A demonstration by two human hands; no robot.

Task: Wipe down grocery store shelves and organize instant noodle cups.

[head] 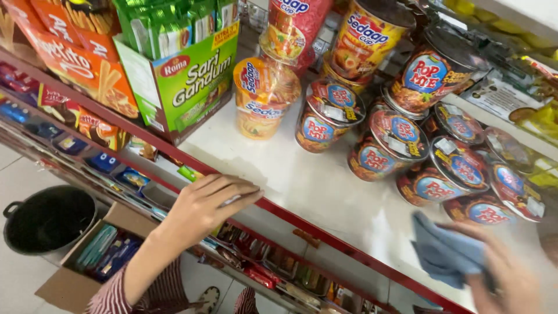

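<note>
White shop shelf lined with noodle cups, left hand laid flat on red shelf edge, nothing gripped, blue cloth clutched in blurred right hand.

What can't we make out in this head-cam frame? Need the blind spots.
- Right hand: motion-blurred and cut by the lower right corner; its grip on the blue cloth is unclear.
- Left hand: palm down on the red shelf edge; anything under it is hidden.
- Back-row noodle cups: tops cut by the upper frame edge.
- Lower-shelf snack packets: too small, shadowed by the shelf above.
- Open cardboard box on the floor: partly hidden by the left forearm.
</note>
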